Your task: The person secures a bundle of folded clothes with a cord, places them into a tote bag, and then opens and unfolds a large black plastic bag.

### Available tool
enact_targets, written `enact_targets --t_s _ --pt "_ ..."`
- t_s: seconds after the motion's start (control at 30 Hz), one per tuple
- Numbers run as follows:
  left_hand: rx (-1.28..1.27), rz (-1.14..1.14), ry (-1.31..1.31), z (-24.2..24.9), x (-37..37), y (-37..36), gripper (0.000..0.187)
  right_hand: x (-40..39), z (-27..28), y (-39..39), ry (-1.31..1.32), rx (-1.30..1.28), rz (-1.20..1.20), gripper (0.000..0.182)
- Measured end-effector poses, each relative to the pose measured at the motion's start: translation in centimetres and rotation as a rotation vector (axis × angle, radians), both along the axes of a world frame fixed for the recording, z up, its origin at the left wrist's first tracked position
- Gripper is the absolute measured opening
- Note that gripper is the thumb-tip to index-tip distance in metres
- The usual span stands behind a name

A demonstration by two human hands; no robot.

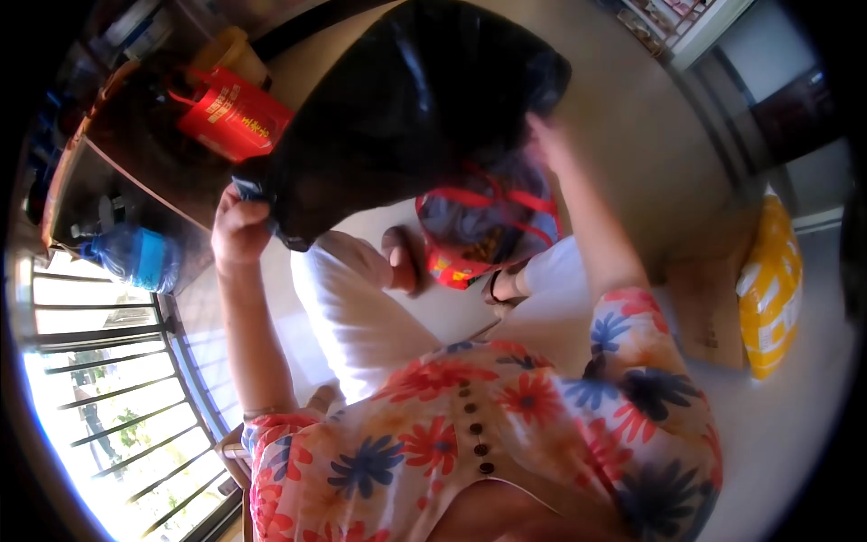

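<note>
A large black plastic bag (406, 108) billows out in front of me, stretched from left to right. My left hand (242, 226) is closed around its bunched end at the lower left. At the bag's lower right edge is my right hand (548, 146), its fingers smeared by motion, and I cannot tell whether they grip the plastic. Below the bag, on the floor between my feet, stands a red printed bag (452, 273) with red handles. Dark contents show through its top, and the black plastic covers part of it.
On the left, a red bag with yellow lettering (237, 116) stands beside a dark cabinet (135, 190). A large blue-labelled water bottle (140, 257) is near the barred window (117, 397). To my right are a cardboard box (709, 303) and a yellow-and-white package (770, 289).
</note>
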State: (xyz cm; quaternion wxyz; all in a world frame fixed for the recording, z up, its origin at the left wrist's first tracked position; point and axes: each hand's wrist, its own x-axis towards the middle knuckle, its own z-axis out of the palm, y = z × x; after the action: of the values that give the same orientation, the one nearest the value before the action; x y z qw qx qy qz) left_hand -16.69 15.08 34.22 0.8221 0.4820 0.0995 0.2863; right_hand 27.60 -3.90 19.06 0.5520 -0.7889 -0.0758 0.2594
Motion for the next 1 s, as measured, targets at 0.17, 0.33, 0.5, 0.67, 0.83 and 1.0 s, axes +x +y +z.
enact_targets --t_s 0.17,0.33,0.5,0.67,0.83,1.0 --pt "0.161 -0.011 0.087 3.7 -1.9 -2.3 0.049 3.8 3.0 1.7 -0.055 0.185 -0.017 0.028" --pt "0.169 0.302 0.330 4.6 -5.8 1.9 0.041 7.8 5.9 1.6 -0.124 0.280 -0.075 0.011" --pt "0.161 0.269 0.270 5.0 -6.8 3.0 0.042 5.6 6.8 1.2 -0.185 0.033 0.132 0.050" --pt "0.315 0.098 0.233 6.1 -5.9 -2.5 0.045 0.9 0.5 8.6 -0.007 0.271 0.372 0.092" --pt "0.407 0.008 0.126 9.3 -7.2 -6.4 0.065 -2.3 2.6 12.4 -0.116 -0.183 0.486 0.052" --pt "0.760 0.580 1.051 6.4 -13.8 1.0 0.057 7.9 -1.7 15.0 -0.352 0.109 0.150 0.037"
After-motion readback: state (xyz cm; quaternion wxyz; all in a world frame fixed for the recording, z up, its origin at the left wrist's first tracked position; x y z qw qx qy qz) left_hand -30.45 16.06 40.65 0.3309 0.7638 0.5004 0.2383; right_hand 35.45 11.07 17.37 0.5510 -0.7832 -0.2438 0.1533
